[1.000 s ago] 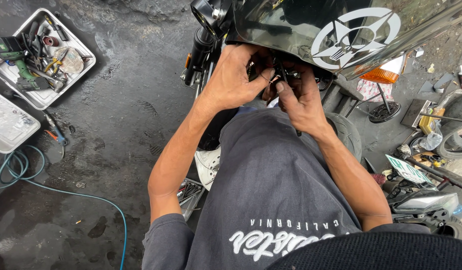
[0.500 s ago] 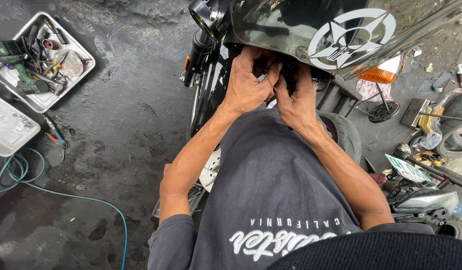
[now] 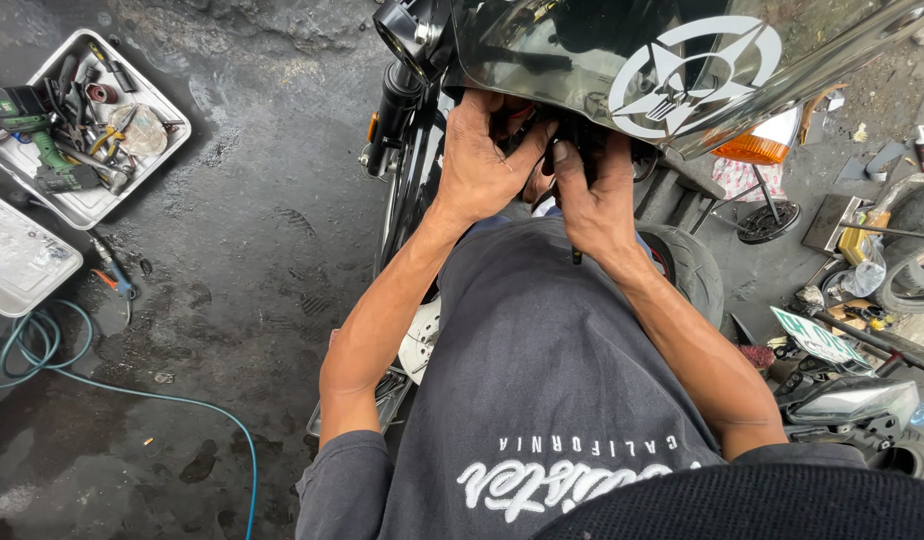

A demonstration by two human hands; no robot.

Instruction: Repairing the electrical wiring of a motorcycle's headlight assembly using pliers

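Both hands are working together in the dark gap under the glossy black motorcycle windscreen with a white star emblem (image 3: pixel 622 60), where small black fittings behind the shield (image 3: pixel 562 140) are sitting directly beneath the fingertips. The left hand (image 3: pixel 479 160) is pressing in with its fingers curled tight against those fittings, though what it is gripping, if anything, cannot be told. The right hand (image 3: pixel 594 195) is closing narrowly around a thin black tool shaft (image 3: pixel 576 250), whose end is poking out below the palm toward the person's grey printed shirt (image 3: pixel 542 380). Judging by the scene, the job is sitting mid-way: the shield is still mounted on the bike and the fittings are still being handled, with nothing lying removed near the hands.

Just left of the left hand, the black fork tube and round headlamp housing (image 3: pixel 402 60) are standing upright. Just right of the right hand, an orange indicator lens (image 3: pixel 757 145) is showing under the shield's edge. Well away to the left, a white metal tray of mixed hand tools and a green drill (image 3: pixel 167 125) is resting on the wet, dark concrete floor (image 3: pixel 262 250), with a blue-green hose (image 3: pixel 102 385) curling nearer the person. Far to the right, scattered scrap parts and tyres (image 3: pixel 882 280) are lying about.
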